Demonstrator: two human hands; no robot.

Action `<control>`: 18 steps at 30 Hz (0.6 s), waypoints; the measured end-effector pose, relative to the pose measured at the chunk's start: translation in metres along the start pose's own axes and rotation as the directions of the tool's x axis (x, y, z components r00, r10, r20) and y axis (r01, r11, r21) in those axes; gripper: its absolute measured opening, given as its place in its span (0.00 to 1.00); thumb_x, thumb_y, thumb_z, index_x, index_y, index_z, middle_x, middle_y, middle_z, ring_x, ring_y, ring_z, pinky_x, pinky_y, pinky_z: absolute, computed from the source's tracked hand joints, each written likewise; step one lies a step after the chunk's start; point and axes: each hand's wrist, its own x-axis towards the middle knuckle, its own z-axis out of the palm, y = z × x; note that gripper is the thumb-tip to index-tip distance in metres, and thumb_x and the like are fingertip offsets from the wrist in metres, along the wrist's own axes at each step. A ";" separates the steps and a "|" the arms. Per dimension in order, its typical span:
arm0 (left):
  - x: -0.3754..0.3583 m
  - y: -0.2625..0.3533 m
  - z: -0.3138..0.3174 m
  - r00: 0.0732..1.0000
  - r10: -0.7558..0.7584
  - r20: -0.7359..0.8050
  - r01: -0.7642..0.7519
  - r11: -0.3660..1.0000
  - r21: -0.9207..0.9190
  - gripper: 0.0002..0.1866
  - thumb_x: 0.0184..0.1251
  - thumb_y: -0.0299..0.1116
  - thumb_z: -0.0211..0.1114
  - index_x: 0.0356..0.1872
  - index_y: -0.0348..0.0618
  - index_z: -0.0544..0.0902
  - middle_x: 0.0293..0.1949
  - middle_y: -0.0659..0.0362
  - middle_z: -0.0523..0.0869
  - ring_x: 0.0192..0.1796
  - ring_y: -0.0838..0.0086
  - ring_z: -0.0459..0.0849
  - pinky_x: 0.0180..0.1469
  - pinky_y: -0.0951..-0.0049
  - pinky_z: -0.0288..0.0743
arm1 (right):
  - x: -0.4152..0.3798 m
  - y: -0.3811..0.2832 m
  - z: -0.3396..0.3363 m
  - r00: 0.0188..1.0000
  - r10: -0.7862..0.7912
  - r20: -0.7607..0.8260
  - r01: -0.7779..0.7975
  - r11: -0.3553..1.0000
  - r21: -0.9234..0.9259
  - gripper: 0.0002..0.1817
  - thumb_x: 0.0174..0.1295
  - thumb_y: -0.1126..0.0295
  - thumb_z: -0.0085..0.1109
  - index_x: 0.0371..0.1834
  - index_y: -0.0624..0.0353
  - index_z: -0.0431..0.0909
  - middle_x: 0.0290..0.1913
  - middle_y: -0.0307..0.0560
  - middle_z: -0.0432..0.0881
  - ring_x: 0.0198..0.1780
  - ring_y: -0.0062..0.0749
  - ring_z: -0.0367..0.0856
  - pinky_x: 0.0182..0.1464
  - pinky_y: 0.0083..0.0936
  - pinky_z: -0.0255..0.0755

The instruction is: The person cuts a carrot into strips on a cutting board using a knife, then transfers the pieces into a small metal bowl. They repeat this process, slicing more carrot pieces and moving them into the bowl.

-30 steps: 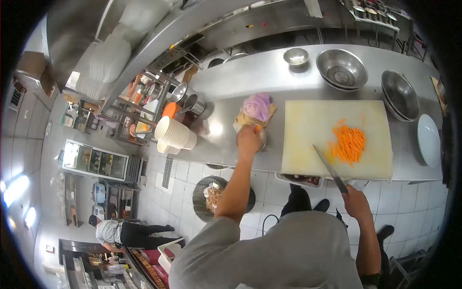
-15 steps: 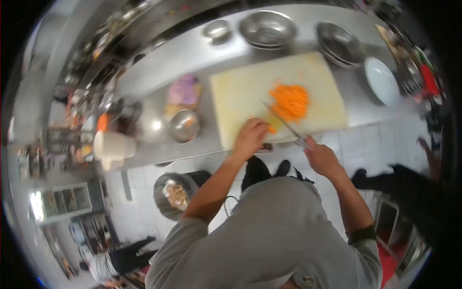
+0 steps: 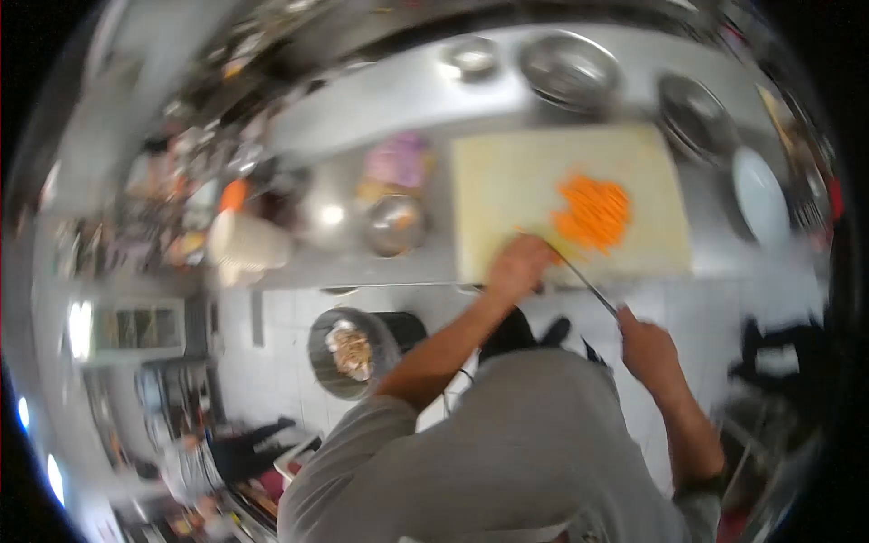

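Observation:
Chopped orange pieces (image 3: 593,214) lie heaped on a pale cutting board (image 3: 493,167). My right hand (image 3: 647,351), closed round the handle of a knife (image 3: 587,282), is just past the board's near edge. The knife's blade points up and left, its tip beside my left hand (image 3: 523,264). That left hand rests on the lower part of the board with its fingers curled down; what lies under them is hidden. To the left, a small metal bowl (image 3: 396,224) with an orange bit in it stands below a purple bundle (image 3: 397,161).
Metal bowls (image 3: 570,71) stand behind the board, others (image 3: 697,118) at its right beside a white dish (image 3: 760,196). Stacked pale containers (image 3: 246,242) are at left. A bin (image 3: 353,353) stands on the floor. Other people (image 3: 204,466) are at lower left and far right.
The view has shifted, so the counter appears further right. The knife's tip has moved from beside the orange heap to near my left hand's fingers.

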 end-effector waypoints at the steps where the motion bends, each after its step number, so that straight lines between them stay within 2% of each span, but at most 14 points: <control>1: 0.002 0.007 -0.006 0.999 -0.023 0.027 0.023 1.000 0.010 0.12 0.56 0.29 0.67 0.42 0.46 0.89 0.43 0.55 0.88 0.52 0.57 0.85 0.58 0.57 0.77 | 0.008 -0.006 0.002 0.999 0.035 0.020 -0.035 0.999 0.016 0.18 0.70 0.74 0.51 0.62 0.60 0.71 0.32 0.62 0.86 0.37 0.63 0.86 0.39 0.55 0.78; 2: -0.001 -0.001 0.000 1.000 -0.019 0.009 0.019 1.000 -0.006 0.12 0.54 0.29 0.68 0.41 0.47 0.89 0.44 0.56 0.88 0.53 0.58 0.85 0.60 0.58 0.77 | 0.017 -0.009 0.005 0.997 0.074 0.038 -0.075 0.997 0.028 0.16 0.72 0.73 0.49 0.61 0.61 0.71 0.32 0.64 0.85 0.36 0.65 0.86 0.39 0.57 0.78; 4: 0.005 0.006 -0.010 0.999 -0.012 -0.031 0.012 1.000 -0.002 0.10 0.54 0.29 0.68 0.40 0.45 0.88 0.43 0.55 0.87 0.52 0.58 0.84 0.59 0.58 0.77 | 0.043 -0.006 0.027 0.999 0.033 -0.016 -0.032 0.998 0.045 0.14 0.73 0.73 0.49 0.60 0.62 0.70 0.31 0.67 0.85 0.36 0.68 0.85 0.41 0.62 0.76; 6: 0.006 0.016 -0.012 0.997 -0.026 -0.066 0.027 0.999 0.022 0.08 0.56 0.29 0.68 0.37 0.45 0.86 0.41 0.55 0.85 0.50 0.58 0.83 0.57 0.59 0.77 | 0.051 -0.015 0.021 0.999 -0.007 -0.037 0.008 1.000 0.030 0.13 0.73 0.74 0.50 0.58 0.61 0.70 0.31 0.68 0.85 0.37 0.69 0.85 0.41 0.62 0.76; 8: 0.007 0.019 -0.013 0.992 -0.102 -0.077 0.104 0.994 0.029 0.05 0.59 0.29 0.67 0.36 0.45 0.85 0.39 0.56 0.84 0.48 0.57 0.82 0.56 0.60 0.77 | 0.049 -0.025 0.009 1.000 -0.001 -0.012 0.002 1.000 0.030 0.13 0.74 0.73 0.50 0.59 0.62 0.69 0.34 0.70 0.85 0.39 0.70 0.85 0.43 0.62 0.75; 12: 0.005 0.021 -0.016 0.996 -0.086 -0.037 0.088 0.994 0.071 0.03 0.62 0.30 0.67 0.35 0.44 0.84 0.40 0.56 0.83 0.49 0.58 0.81 0.56 0.61 0.76 | 0.029 -0.029 -0.007 0.998 0.027 0.063 -0.028 1.000 0.012 0.12 0.75 0.72 0.50 0.57 0.63 0.68 0.35 0.71 0.84 0.42 0.72 0.84 0.45 0.63 0.75; 14: 0.007 0.024 -0.019 0.996 -0.084 -0.023 0.085 0.996 0.023 0.03 0.63 0.30 0.67 0.35 0.44 0.83 0.40 0.56 0.83 0.50 0.58 0.81 0.56 0.61 0.76 | 0.035 -0.010 0.022 1.000 0.009 0.005 -0.009 1.000 0.000 0.11 0.73 0.73 0.51 0.55 0.62 0.69 0.33 0.70 0.85 0.39 0.71 0.85 0.43 0.62 0.75; 15: 0.010 0.028 -0.024 0.995 -0.053 -0.082 0.055 0.998 0.022 0.04 0.62 0.30 0.68 0.35 0.43 0.83 0.39 0.56 0.82 0.50 0.59 0.81 0.56 0.61 0.76 | 0.040 -0.013 0.025 1.000 0.005 -0.025 -0.005 1.000 -0.006 0.10 0.72 0.73 0.51 0.54 0.61 0.69 0.32 0.69 0.85 0.37 0.70 0.85 0.42 0.62 0.76; 18: 0.009 0.025 -0.021 0.994 -0.035 -0.104 0.032 0.999 -0.029 0.04 0.61 0.29 0.68 0.34 0.43 0.83 0.40 0.56 0.83 0.50 0.59 0.81 0.56 0.61 0.76 | 0.057 -0.018 0.023 0.998 -0.034 -0.059 0.030 0.997 -0.067 0.11 0.73 0.73 0.51 0.55 0.61 0.69 0.34 0.68 0.86 0.39 0.70 0.85 0.43 0.61 0.77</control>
